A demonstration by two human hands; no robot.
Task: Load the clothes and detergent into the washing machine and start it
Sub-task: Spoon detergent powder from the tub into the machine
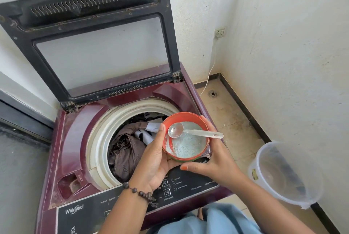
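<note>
A maroon top-loading washing machine [75,139] stands with its lid [98,45] raised. Brown and pale blue clothes [128,147] lie inside the drum. My left hand [153,162] grips an orange tub [186,118] of pale blue detergent powder [188,147] from below and from its left side, above the drum's right edge. My right hand [213,164] cups the tub's right side and holds a clear plastic scoop [192,132] by the handle, its bowl resting empty over the powder.
The black control panel [181,186] runs along the machine's front edge under my wrists. A clear plastic bucket [283,173] stands on the tiled floor to the right. A floor drain [213,93], a white cable and a wall socket [219,32] are in the far corner.
</note>
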